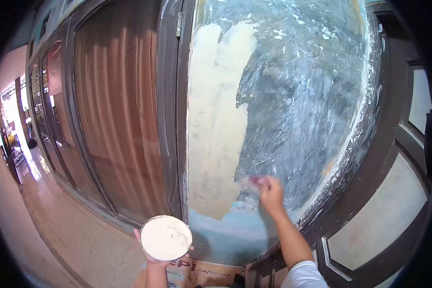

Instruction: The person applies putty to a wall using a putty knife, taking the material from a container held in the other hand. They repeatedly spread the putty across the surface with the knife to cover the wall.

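Observation:
My left hand grips a round tub of cream putty from below, fingers wrapped round its side. Dark streaks mark the putty's surface at the right. In front of me stands a wall, grey-blue and scuffed, with a tall cream-coated patch down its left side. My right hand is closed round a putty knife with a reddish handle. Its blade is smeared by motion and overlaps the lower right edge of the cream patch.
A dark-framed window with a brown curtain runs along the left. On the right is a dark panelled door. Printed cardboard lies on the floor at the wall's foot. Tiled floor stretches away at the lower left.

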A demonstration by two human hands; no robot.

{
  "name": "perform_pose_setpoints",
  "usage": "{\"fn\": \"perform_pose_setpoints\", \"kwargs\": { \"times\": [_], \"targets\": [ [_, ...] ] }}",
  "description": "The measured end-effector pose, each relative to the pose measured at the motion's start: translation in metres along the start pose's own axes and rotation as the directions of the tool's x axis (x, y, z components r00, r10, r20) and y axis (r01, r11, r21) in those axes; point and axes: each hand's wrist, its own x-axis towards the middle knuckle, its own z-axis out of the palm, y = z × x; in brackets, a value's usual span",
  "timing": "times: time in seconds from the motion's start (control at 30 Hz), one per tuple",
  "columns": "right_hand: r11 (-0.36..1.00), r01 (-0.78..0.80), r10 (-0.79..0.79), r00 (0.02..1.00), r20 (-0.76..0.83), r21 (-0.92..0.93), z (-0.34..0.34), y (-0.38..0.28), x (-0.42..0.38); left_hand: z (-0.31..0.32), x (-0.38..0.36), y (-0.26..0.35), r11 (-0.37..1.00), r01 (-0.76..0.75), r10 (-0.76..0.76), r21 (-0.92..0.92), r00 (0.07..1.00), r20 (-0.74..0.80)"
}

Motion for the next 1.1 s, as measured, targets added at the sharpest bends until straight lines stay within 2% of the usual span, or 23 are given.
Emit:
{"fn": "perform_pose_setpoints", "kwargs": {
  "times": [0.07,0.1,0.17,0.2,0.23,0.27,0.3,0.37,0.4,0.47,0.5,0.57,0.6,0.63,0.7,0.77,0.83,0.9,1.0,1.1],
  "targets": [
    [0.989,-0.096,0.108,0.988,-0.109,0.112,-0.037,-0.038,0.043,-0.006,0.009,0.001,0.987,0.085,-0.094,0.14,0.994,0.06],
    [0.989,-0.098,0.11,0.988,-0.106,0.113,-0.053,-0.057,0.053,-0.006,0.013,-0.001,0.987,0.084,-0.093,0.14,0.994,0.057],
    [0.97,0.055,-0.059,0.998,0.008,0.235,-0.076,-0.09,0.067,0.0,0.027,-0.009,0.951,0.043,-0.058,0.305,0.998,0.039],
    [0.97,0.055,-0.06,0.998,0.012,0.237,-0.081,-0.1,0.071,0.018,0.032,-0.021,0.955,0.043,-0.056,0.294,0.998,0.036],
    [0.919,0.308,-0.334,0.94,0.072,0.245,-0.084,-0.109,0.072,0.025,0.037,-0.024,0.956,0.04,-0.052,0.292,0.998,0.033],
    [0.801,0.536,-0.58,0.805,0.126,0.267,-0.087,-0.118,0.071,0.029,0.04,-0.026,0.932,0.044,-0.058,0.361,0.998,0.028],
    [0.804,0.531,-0.576,0.807,0.131,0.267,-0.09,-0.128,0.069,0.034,0.043,-0.029,0.903,0.05,-0.065,0.427,0.998,0.02],
    [0.671,0.683,-0.741,0.614,0.271,0.288,-0.095,-0.146,0.067,0.047,0.05,-0.035,0.915,0.067,-0.076,0.399,0.997,0.008],
    [0.674,0.682,-0.739,0.617,0.27,0.284,-0.096,-0.151,0.068,0.051,0.054,-0.037,0.916,0.061,-0.071,0.396,0.997,0.011],
    [0.598,0.739,-0.8,0.528,0.285,0.309,-0.098,-0.159,0.068,0.062,0.059,-0.043,0.933,0.043,-0.034,0.358,0.999,-0.031],
    [0.601,0.74,-0.797,0.531,0.288,0.302,-0.099,-0.162,0.068,0.062,0.062,-0.041,0.933,0.05,-0.042,0.357,0.999,-0.03],
    [0.572,0.77,-0.816,0.502,0.285,0.281,-0.102,-0.166,0.068,0.059,0.067,-0.035,0.898,0.072,-0.13,0.434,0.986,0.104],
    [0.584,0.762,-0.807,0.506,0.304,0.28,-0.105,-0.17,0.068,0.073,0.065,-0.045,0.938,0.046,-0.084,0.344,0.992,0.097],
    [0.591,0.756,-0.801,0.511,0.312,0.281,-0.105,-0.17,0.067,0.074,0.066,-0.045,0.939,0.052,-0.086,0.339,0.993,0.087],
    [0.556,0.785,-0.825,0.48,0.299,0.273,-0.103,-0.17,0.067,0.075,0.066,-0.045,0.903,-0.031,0.027,0.428,1.0,0.017],
    [0.563,0.779,-0.821,0.489,0.295,0.274,-0.101,-0.169,0.064,0.077,0.065,-0.045,0.9,-0.027,0.02,0.435,1.0,0.02],
    [0.564,0.779,-0.821,0.494,0.284,0.275,-0.101,-0.17,0.064,0.074,0.067,-0.041,0.941,0.037,-0.06,0.335,0.997,0.057],
    [0.576,0.773,-0.812,0.503,0.296,0.267,-0.101,-0.171,0.064,0.073,0.067,-0.042,0.942,0.034,-0.056,0.333,0.997,0.054],
    [0.572,0.769,-0.816,0.499,0.291,0.284,-0.1,-0.171,0.065,0.073,0.069,-0.043,0.894,0.029,-0.054,0.446,0.998,0.045],
    [0.572,0.773,-0.817,0.507,0.276,0.273,-0.1,-0.171,0.064,0.08,0.071,-0.051,0.897,0.011,-0.017,0.441,1.0,0.01]
  ]
}}
